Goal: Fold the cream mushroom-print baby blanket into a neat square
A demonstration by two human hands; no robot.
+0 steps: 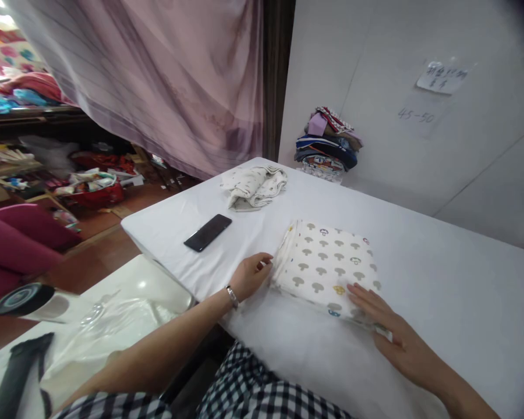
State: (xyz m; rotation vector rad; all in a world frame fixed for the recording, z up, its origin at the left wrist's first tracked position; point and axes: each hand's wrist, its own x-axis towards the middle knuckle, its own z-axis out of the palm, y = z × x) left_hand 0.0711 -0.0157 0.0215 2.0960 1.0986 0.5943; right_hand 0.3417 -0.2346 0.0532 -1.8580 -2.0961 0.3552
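A neatly folded white cloth (327, 250) printed with grey mushrooms and a few coloured ones lies on the white-covered table (454, 279) in front of me. At its left folded edge is my left hand (251, 276), with loosely bent fingers, a gap by the thumb and nothing visible in them. My right hand (384, 323) rests at the cloth's near right corner, its fingers stretched out over the top. The thumb sits lower, by the front edge. Farther back, a crumpled white cloth (255, 186) with small prints lies near a black phone (208, 232).
Folded fabrics (327, 142) are stacked by the wall beyond the table. A pink curtain (192, 75) hangs at the back left. On a lower white surface at left are a black-lidded cup (30, 299), clear plastic (109, 326) and a dark pouch (17, 378).
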